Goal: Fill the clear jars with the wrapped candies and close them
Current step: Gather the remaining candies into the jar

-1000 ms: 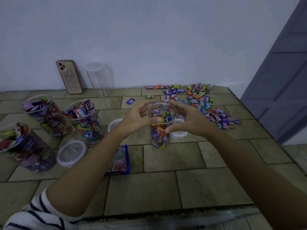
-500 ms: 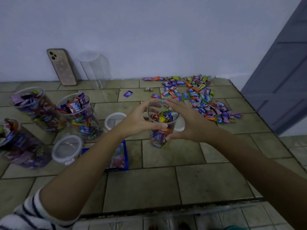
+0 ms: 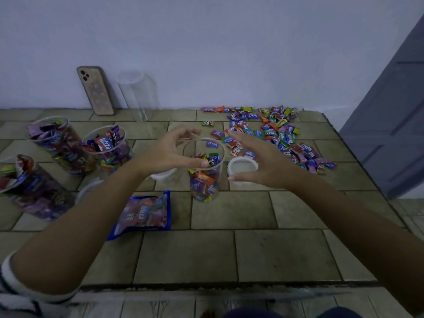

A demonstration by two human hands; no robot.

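Head view: I look down on the tiled tabletop [image 3: 229, 214], both forearms reaching in; the centre jar [image 3: 205, 180] stands upright and lidless in the middle, its candies up to roughly two thirds of its height, so I judge the filling step is in hand and not yet done. My left hand [image 3: 171, 154] arches in a wide C over the left side of its mouth, fingers loosely curved, holding nothing that I can see; whether the thumb tip touches the near rim I cannot tell. My right hand [image 3: 259, 161] is spread wide and empty just right of the jar, above a white lid [image 3: 241, 167] lying beside it; a second lid [image 3: 164, 176] shows under my left wrist.

The loose candies [image 3: 275, 134] lie scattered at the far right, near my right fingertips. At the left stand the back-left jar [image 3: 57, 143], the middle-left jar [image 3: 107, 150] and the left-edge jar [image 3: 25, 180], all heaped and uncapped. An empty jar [image 3: 137, 95] waits by the wall beside a leaning phone [image 3: 95, 90]; a candy bag [image 3: 146, 212] lies near my left forearm.

Next, I think, the right hand should sweep up a handful from the pile and drop it in while the left steadies the light jar; once full, the nearby lid goes on square; the heaped jars may need levelling before theirs seat.
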